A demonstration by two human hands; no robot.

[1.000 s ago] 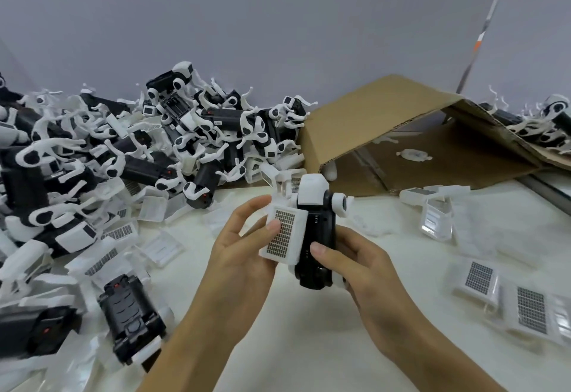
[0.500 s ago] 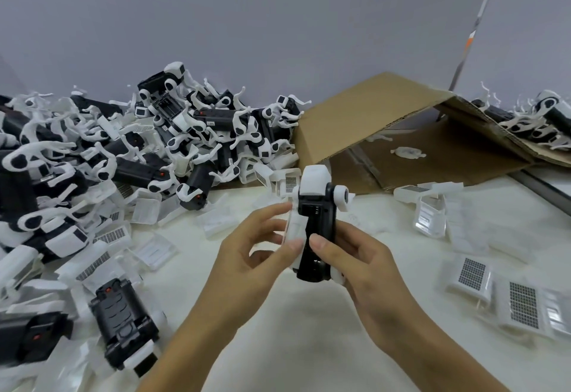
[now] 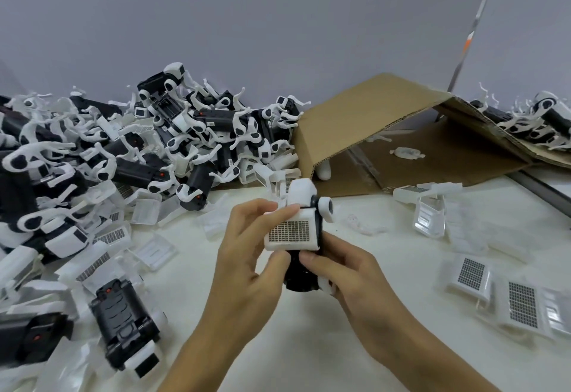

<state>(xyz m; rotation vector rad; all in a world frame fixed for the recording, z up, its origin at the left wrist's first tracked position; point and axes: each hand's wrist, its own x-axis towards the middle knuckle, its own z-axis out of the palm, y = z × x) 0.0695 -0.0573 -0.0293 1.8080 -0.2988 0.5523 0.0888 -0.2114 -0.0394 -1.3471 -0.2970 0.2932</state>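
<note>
A black and white toy body (image 3: 304, 274) stands upright above the table, at the middle of the view. My right hand (image 3: 346, 271) grips its lower black part from the right. A white cover with a dark grid (image 3: 292, 231) lies across the body's front. My left hand (image 3: 247, 252) pinches that cover between the fingers on top and the thumb underneath. The body's white head and its round side knob (image 3: 325, 206) stick out above the cover.
A big heap of black and white toy bodies (image 3: 173, 144) fills the left and the back. One black body (image 3: 123, 320) lies at the near left. Loose grid covers (image 3: 472, 274) lie at the right. An open cardboard box (image 3: 386, 132) lies on its side behind.
My left hand has turned the grid cover from edge-on beside the body to flat across its front, grid facing me. The body stays upright in my right hand.
</note>
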